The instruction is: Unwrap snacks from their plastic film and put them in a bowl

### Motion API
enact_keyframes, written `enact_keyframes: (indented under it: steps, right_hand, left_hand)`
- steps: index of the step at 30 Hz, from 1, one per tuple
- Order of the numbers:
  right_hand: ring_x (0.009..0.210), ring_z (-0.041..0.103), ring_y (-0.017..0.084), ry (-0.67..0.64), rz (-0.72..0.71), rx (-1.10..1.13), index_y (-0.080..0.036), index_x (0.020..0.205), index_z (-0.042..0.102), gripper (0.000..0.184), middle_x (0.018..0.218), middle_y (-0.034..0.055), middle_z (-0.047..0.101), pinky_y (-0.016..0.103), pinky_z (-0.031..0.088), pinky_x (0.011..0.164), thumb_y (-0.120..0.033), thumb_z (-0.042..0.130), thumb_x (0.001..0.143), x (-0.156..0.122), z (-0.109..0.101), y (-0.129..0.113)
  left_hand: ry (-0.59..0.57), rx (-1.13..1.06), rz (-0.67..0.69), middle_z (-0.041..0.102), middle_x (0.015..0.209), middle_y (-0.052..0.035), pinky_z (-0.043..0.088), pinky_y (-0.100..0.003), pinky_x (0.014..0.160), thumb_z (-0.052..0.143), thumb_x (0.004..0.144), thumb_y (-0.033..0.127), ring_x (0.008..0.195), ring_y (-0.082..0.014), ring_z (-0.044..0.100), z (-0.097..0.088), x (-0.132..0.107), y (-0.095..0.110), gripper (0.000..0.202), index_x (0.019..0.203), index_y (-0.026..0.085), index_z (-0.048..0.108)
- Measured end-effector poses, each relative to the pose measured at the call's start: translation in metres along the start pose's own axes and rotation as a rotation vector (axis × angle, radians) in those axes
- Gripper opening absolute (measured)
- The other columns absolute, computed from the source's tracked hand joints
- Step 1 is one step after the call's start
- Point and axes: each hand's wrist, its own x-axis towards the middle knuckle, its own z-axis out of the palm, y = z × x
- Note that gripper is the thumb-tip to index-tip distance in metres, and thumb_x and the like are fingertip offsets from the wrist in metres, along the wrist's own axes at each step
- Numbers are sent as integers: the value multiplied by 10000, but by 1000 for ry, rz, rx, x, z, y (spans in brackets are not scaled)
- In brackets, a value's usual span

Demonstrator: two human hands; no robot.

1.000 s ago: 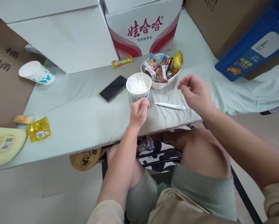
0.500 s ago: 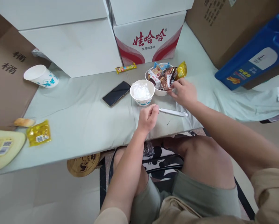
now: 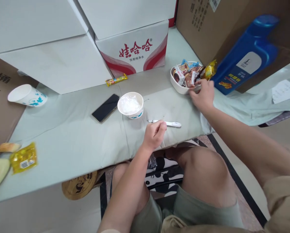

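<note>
My right hand (image 3: 204, 94) pinches the near right rim of a white bowl (image 3: 180, 88) full of wrapped snacks (image 3: 187, 74), thumb outside the wall. The bowl stands at the back right. My left hand (image 3: 155, 134) is curled into a fist near the table's front edge; the inside of the fist is hidden. Just behind it lies a slim white-handled tool (image 3: 174, 124) with a narrow metal tip, partly covered by the fist. To the left, a paper bowl (image 3: 136, 114) with blue leaf prints holds crumpled clear plastic (image 3: 130, 104).
A phone (image 3: 106, 107) and a yellow snack stick (image 3: 116, 79) lie left of the paper bowl. White boxes (image 3: 135, 55) line the back. A blue bottle (image 3: 246, 58) leans at right. A tipped paper cup (image 3: 28, 95) and a yellow packet (image 3: 24, 158) are at left.
My right hand has shifted the snack bowl to the right, away from the paper bowl. My left hand stays closed near the slim tool. The camera view has turned somewhat.
</note>
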Motion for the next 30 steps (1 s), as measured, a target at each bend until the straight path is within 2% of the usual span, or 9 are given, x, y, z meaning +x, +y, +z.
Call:
enact_keyframes:
  steps: [3,6,10,14,18,20,23,28,30]
  right_hand:
    - [910,589,299,-89,20,2,-208,1065,560,247,972,125,634,470,477,863,-307,527,841,16,8,-3]
    - [973,590,330,-109,-30,-60,-216,1009,567,180,1016,157,643,483,466,873,-293,496,863,20,11,0]
    - [998,587,336,-92,-54,-94,-207,1065,609,240,1054,174,640,493,460,875,-309,512,871,33,17,5]
    - [1156,584,349,-207,11,-83,-140,1256,626,394,1212,233,638,534,421,979,-306,522,915,80,35,-13]
    - [1536,211,469,-504,44,-174,-82,1577,399,695,1673,305,194,659,209,1151,-418,497,975,116,63,-39]
    - [1572,107,466,-510,10,-251,-140,1618,355,681,1712,245,145,694,132,1175,-458,412,1018,115,72,-43]
    - [1582,150,413,-458,-80,-302,-202,1627,352,645,1717,180,207,665,151,1209,-458,348,1036,98,75,-35]
    - [1560,235,423,-456,-172,-326,-153,1615,358,657,1697,200,256,670,208,1204,-405,368,1008,75,68,-14]
    - [1508,334,439,-467,-217,-293,-118,1539,458,634,1648,241,340,682,278,1163,-391,441,967,70,64,-11]
  left_hand:
    - [21,-16,-34,368,529,32,298,-313,574,399,968,531,523,-130,360,-1,3,0,445,671,213,494]
    - [16,-13,-36,375,529,31,299,-314,570,397,971,512,518,-129,362,0,9,-2,436,671,213,500]
    - [-13,60,-27,356,531,26,298,-321,577,385,979,512,521,-129,354,2,14,-3,455,633,219,429]
    - [-89,146,-32,409,546,8,307,-327,591,352,993,471,538,-140,387,1,16,-5,439,632,223,375]
    - [-130,239,-25,412,538,-1,281,-341,589,370,990,450,534,-154,378,-5,15,-8,427,628,227,328]
    - [-111,255,-30,428,544,-6,284,-342,594,370,992,437,544,-159,391,-9,13,-9,419,631,229,328]
    - [-108,235,-22,448,560,-5,299,-334,599,359,996,421,552,-157,397,-15,8,-9,403,643,228,356]
    - [-100,256,10,447,545,-1,287,-333,595,372,994,414,533,-157,393,-24,-5,-6,397,643,230,369]
    - [-83,268,32,462,544,-5,283,-336,597,377,994,404,531,-162,410,-29,-10,-5,400,634,231,361]
